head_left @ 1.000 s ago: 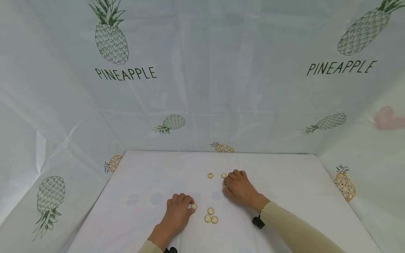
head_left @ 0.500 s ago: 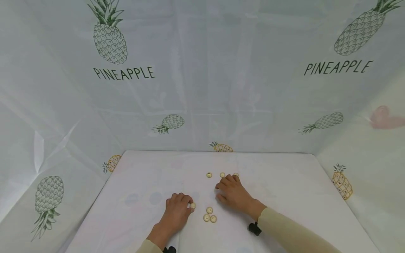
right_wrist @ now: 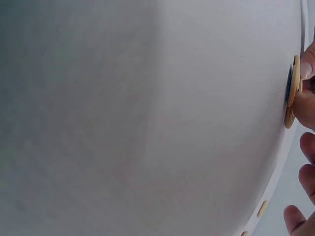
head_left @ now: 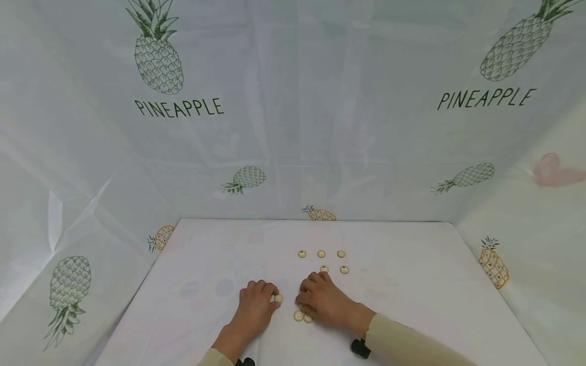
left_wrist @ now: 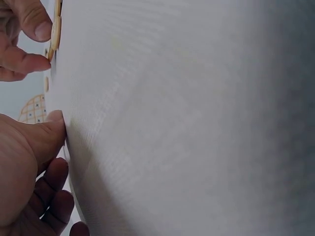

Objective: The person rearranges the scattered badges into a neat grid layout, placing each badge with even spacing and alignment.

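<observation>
My left hand [head_left: 256, 307] rests on the table and holds a pale wooden button [head_left: 279, 299] between thumb and index finger. To its right, my right hand [head_left: 327, 302] pinches another button [right_wrist: 296, 81] at the near group, its fingers partly covering it in the head view. Two more buttons, one left [head_left: 298, 315] and one right [head_left: 308, 318], lie right by that thumb. Beyond the right hand, a back row of three buttons [head_left: 321, 253] lies spaced apart. In front of that row sit two more, a left button [head_left: 324, 268] and a right button [head_left: 344, 269].
A white cloth covers the table [head_left: 412, 284]. Pineapple-printed sheeting [head_left: 348, 127] rises behind it and along both sides. Each wrist wears a small black camera, such as the right wrist camera [head_left: 360, 348].
My right hand has left the button it held in the second row, moved nearer and leftward, and now grips one of the near group. My left hand stays in place.
</observation>
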Motion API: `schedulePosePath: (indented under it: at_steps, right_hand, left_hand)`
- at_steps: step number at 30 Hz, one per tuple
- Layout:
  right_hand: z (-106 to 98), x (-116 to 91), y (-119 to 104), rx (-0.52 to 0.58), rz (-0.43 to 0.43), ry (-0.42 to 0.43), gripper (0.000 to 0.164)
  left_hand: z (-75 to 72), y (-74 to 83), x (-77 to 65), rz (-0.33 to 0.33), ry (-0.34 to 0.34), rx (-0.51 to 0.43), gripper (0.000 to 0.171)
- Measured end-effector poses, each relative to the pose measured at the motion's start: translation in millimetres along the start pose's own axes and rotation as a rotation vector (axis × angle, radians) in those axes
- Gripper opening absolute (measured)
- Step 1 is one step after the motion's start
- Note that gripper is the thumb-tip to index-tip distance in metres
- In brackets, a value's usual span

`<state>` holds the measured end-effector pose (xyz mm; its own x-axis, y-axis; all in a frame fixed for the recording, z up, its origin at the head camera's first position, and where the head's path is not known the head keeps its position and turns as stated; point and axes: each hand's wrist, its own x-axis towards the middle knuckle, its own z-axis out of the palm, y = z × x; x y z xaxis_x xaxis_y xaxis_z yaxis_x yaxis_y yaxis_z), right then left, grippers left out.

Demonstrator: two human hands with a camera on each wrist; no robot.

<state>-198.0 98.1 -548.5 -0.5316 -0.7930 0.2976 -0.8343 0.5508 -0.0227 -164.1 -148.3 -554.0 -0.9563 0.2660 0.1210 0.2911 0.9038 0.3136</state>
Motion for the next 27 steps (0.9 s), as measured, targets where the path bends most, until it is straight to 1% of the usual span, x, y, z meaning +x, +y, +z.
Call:
schedulePosePath:
  at_steps: [2,5,10,12,16,19,22,24,27]
  right_hand:
    - [-0.9,0.5,-1.2,0.004,0.025,-0.002,0.007]
    - [-1.3,-0.1,-1.0,-0.017,0.095,-0.007,0.007]
    - [-1.8,-4.1,3.1,-0.047,0.212,0.006,0.019]
    - [-3.2,-6.9,4.9,-0.017,0.247,0.013,0.020]
    - [-5.2,-15.4,7.7,0.059,0.303,-0.006,0.018]
    - [-5.2,-20.6,8.8,0.086,0.322,-0.026,0.020]
    - [-5.3,-21.7,8.6,0.092,0.320,-0.024,0.024]
    - [-4.7,-20.5,8.0,0.082,0.300,-0.022,0.026]
    - [-2.5,-18.2,6.8,0.072,0.254,-0.012,0.021]
  left_hand:
    - [1.2,-0.5,-0.1,-0.001,0.001,0.002,0.020]
    - [1.2,-0.4,-0.2,-0.002,0.005,0.001,0.020]
    - [-0.2,0.6,-0.4,-0.005,0.010,-0.002,0.021]
    - [-0.3,1.3,-0.2,-0.008,0.011,-0.007,0.020]
    - [0.0,2.6,0.4,-0.010,0.020,-0.016,0.020]
    - [0.3,2.8,0.6,-0.012,0.021,-0.013,0.020]
    - [1.2,2.2,0.3,-0.013,0.020,-0.004,0.020]
    - [1.9,1.6,0.3,-0.016,0.019,0.002,0.020]
    - [2.4,0.9,0.0,-0.014,0.020,0.003,0.021]
